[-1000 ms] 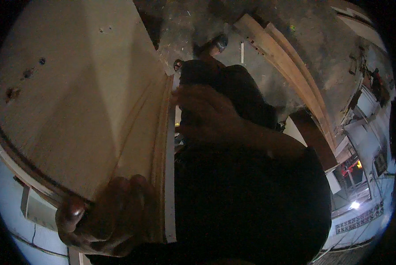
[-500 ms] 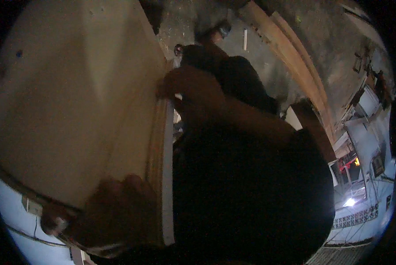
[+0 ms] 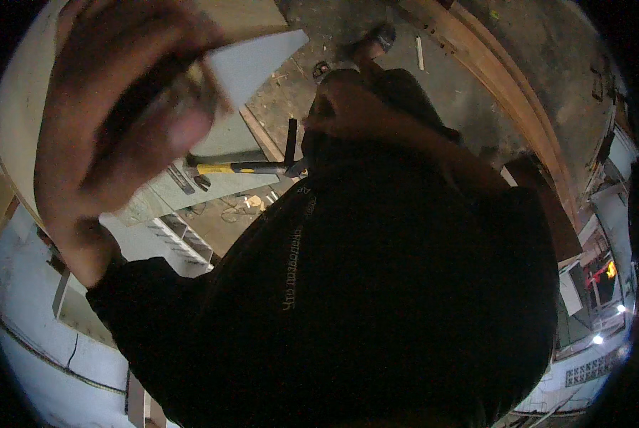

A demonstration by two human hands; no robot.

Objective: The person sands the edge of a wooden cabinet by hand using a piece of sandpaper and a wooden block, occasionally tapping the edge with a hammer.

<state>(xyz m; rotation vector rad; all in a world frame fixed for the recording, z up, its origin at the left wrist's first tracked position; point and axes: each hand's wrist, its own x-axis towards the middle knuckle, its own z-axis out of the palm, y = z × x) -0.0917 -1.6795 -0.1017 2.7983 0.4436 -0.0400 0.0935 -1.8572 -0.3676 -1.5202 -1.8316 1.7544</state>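
Note:
My left hand (image 3: 130, 107) is raised close to the camera at the upper left, blurred, its fingers and thumb curled round a white-faced strip of board (image 3: 256, 68). The strip's tapered white end sticks out to the right of the fingers; the rest is hidden by the hand. Near my bent leg is my right hand (image 3: 337, 107), dark and blurred, so its fingers cannot be made out. A hammer (image 3: 241, 168) with a yellow and black handle lies on a pale board (image 3: 237, 143) below my left hand. Close to the handle's end a narrow black bar (image 3: 291, 143) stands out.
A large cream panel (image 3: 19, 107) takes up the far left. Long brown planks (image 3: 505, 78) curve along the right, over a grey floor (image 3: 448, 78). Wood scraps and cord (image 3: 251, 203) lie beside the pale board. Bright lights (image 3: 597, 339) show at the far right.
The large panel held by both hands has left the foreground. My left hand has risen from the lower left toward the camera. My right hand has come off the panel's edge, and the hammer shows.

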